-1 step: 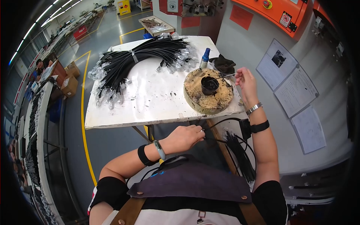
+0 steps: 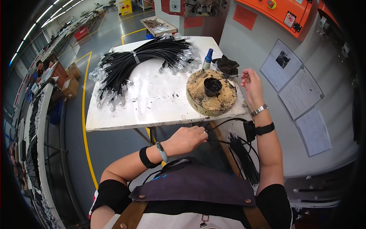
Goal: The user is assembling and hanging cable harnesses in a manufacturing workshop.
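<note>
My right hand (image 2: 251, 82) is closed, pinching a thin metal rod (image 2: 231, 76). The rod's far end reaches into a small black cup (image 2: 212, 92) with dark, wet-looking stuff inside. That cup stands on a round, crumbly tan block (image 2: 198, 100), smeared with black, at the table's right side. Lower and nearer to me, my left hand (image 2: 187, 138) is curled just off the table's front edge. At its fingertips it grips a black cable (image 2: 225, 123); the cable's end is too small to make out. A strap with a black box (image 2: 249, 131) is on my right forearm.
A tied bundle of black cables (image 2: 133, 63) with clear plastic-wrapped ends lies on the white table (image 2: 152, 103). A blue-capped bottle (image 2: 208, 59) and dark cloth (image 2: 227, 65) are behind the block. More cables (image 2: 244, 160) hang below right. Paper sheets (image 2: 299, 91) cover the wall.
</note>
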The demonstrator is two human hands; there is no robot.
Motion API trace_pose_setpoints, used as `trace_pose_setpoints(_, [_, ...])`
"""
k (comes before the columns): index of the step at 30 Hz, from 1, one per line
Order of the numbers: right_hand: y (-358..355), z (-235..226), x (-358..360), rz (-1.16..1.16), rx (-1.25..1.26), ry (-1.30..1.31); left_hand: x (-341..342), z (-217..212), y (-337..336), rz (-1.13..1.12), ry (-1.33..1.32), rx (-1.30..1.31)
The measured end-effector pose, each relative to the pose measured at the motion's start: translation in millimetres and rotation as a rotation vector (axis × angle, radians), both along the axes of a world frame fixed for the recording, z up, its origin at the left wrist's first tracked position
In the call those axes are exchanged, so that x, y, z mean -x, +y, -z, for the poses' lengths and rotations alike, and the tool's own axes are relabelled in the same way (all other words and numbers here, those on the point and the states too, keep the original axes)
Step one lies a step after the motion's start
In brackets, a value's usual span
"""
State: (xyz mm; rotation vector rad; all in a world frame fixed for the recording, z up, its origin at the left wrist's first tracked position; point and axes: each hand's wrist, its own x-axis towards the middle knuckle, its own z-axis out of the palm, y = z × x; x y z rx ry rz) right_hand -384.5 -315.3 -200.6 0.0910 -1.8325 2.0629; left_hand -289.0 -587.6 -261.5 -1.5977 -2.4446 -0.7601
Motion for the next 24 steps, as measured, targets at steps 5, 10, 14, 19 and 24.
trace_pose_setpoints(5, [18,-17,-22,-0.007,0.244,-0.059,9,-11,2,-0.037,0.080,0.003])
trace_pose_setpoints(10, [15,-32,-74,-0.104,0.241,-0.085,12,-26,6,-0.030,0.156,-0.040])
trace_pose_setpoints(14, [10,-29,-100,-0.119,0.143,-0.119,12,-30,14,-0.013,0.186,-0.084])
trace_pose_setpoints(19, [9,-25,-111,-0.085,0.094,-0.149,12,-32,22,0.006,0.183,-0.090])
trace_pose_setpoints(24, [10,-22,-115,-0.081,0.097,-0.150,12,-33,25,0.015,0.192,-0.103])
